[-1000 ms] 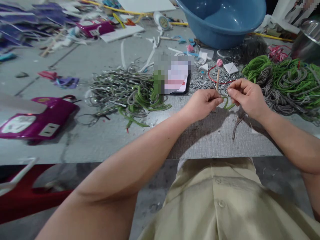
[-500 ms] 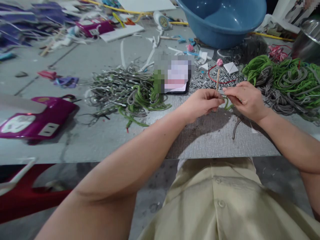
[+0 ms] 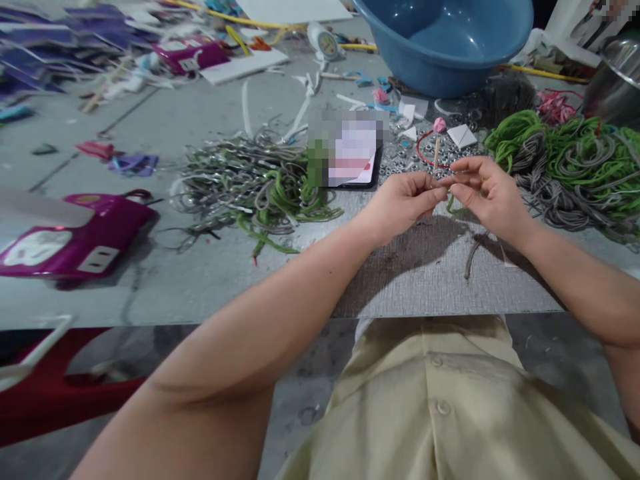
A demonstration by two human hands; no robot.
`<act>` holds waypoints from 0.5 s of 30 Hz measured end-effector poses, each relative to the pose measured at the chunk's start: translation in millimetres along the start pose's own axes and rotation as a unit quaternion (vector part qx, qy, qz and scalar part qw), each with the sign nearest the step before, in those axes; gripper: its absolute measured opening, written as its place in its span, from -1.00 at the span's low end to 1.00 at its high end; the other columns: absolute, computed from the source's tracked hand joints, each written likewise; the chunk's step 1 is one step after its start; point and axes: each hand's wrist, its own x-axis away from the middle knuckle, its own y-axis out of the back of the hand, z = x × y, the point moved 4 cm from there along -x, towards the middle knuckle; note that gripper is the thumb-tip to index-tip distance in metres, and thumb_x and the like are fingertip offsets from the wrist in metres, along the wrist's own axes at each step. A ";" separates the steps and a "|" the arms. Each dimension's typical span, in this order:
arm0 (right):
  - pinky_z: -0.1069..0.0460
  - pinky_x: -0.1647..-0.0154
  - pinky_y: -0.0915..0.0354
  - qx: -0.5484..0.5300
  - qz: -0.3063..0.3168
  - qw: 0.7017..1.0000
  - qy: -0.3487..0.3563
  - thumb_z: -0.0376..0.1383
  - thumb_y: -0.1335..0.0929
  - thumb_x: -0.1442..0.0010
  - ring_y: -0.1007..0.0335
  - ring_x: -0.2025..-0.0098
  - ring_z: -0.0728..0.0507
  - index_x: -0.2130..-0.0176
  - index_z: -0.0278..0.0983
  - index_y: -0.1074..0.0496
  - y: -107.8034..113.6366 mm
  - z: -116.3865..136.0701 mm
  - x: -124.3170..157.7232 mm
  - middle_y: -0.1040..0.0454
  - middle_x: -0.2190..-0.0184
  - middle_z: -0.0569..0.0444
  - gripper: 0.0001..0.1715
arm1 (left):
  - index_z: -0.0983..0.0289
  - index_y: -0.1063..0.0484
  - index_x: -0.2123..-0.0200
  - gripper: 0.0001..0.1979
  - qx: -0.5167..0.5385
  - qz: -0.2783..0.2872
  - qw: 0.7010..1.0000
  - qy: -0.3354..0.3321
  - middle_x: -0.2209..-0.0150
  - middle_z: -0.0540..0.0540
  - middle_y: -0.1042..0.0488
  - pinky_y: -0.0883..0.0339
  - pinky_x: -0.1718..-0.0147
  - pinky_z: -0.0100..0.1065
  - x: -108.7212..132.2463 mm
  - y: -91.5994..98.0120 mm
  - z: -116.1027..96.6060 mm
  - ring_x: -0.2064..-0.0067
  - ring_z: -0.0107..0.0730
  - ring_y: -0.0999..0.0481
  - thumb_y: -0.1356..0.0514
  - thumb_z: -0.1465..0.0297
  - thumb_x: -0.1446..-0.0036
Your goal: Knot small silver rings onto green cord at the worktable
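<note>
Both my hands meet over the table, fingertips nearly touching. My left hand (image 3: 407, 203) is closed, thumb and fingers pinched at one side of a short green cord (image 3: 451, 205). On the other side, my right hand (image 3: 487, 193) pinches the cord between thumb and forefinger, its other fingers loosely raised. What lies right between the fingertips is too small to make out. Just behind them a thin wooden stick (image 3: 437, 155) stands upright near a pink knotted bit (image 3: 439, 125). Many small metal rings (image 3: 400, 163) lie scattered behind my hands. A grey cord (image 3: 471, 257) rests below my right hand.
Left of my hands are a phone (image 3: 354, 150) and a pile of green and grey cords with metal pieces (image 3: 250, 183). A bundle of green and grey cords (image 3: 575, 160) lies right. A blue basin (image 3: 450, 60) stands behind; a purple glue-gun-like tool (image 3: 100, 230) lies far left.
My right hand's fingers have lifted and spread a little, with the thumb now showing. My left thumb has straightened along the pinch. The arms and the things on the table have barely moved.
</note>
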 end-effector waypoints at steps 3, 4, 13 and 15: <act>0.00 0.30 -0.44 -0.048 0.024 0.998 -0.037 -0.01 -0.37 -0.26 -0.49 0.37 -0.06 0.25 -0.21 -0.41 -5.0 -1.1 -2.0 -0.52 0.41 0.11 -0.68 | 0.28 -0.31 0.45 -0.79 -0.038 -0.003 0.999 -0.038 0.62 -0.11 -0.25 -0.07 0.55 -0.48 0.2 0.1 -0.7 0.60 -0.62 -0.14 -0.15 0.40 -0.25; 0.02 0.34 -0.41 -0.051 0.030 0.997 -0.046 -0.01 -0.37 -0.26 -0.46 0.42 -0.04 0.28 -0.21 -0.40 -5.8 -0.9 -2.3 -0.48 0.46 0.14 -0.68 | 0.29 -0.33 0.45 -0.79 -0.055 -0.004 0.997 -0.049 0.62 -0.10 -0.26 -0.08 0.54 -0.48 0.3 0.4 -1.2 0.59 -0.61 -0.16 -0.15 0.39 -0.25; 0.08 0.61 -0.21 -0.212 0.118 0.959 -0.147 0.18 -0.38 -0.18 -0.12 0.65 0.02 0.13 -0.15 -0.31 -12.7 9.0 -2.6 -0.16 0.65 0.34 -0.47 | 0.28 -0.33 0.48 -0.75 -0.013 -0.031 0.995 -0.094 0.57 -0.08 -0.34 -0.26 0.41 -0.48 4.4 9.2 -16.8 0.51 -0.60 -0.32 -0.15 0.42 -0.29; 0.10 0.65 -0.16 -0.290 0.191 0.919 -0.188 0.22 -0.37 -0.17 -0.01 0.70 0.06 0.17 -0.17 -0.30 -19.1 16.7 -0.2 -0.11 0.68 0.37 -0.43 | 0.27 -0.31 0.49 -0.72 0.098 -0.026 0.992 -0.075 0.58 -0.09 -0.32 -0.28 0.43 -0.51 3.6 8.0 -17.7 0.53 -0.62 -0.33 -0.15 0.43 -0.31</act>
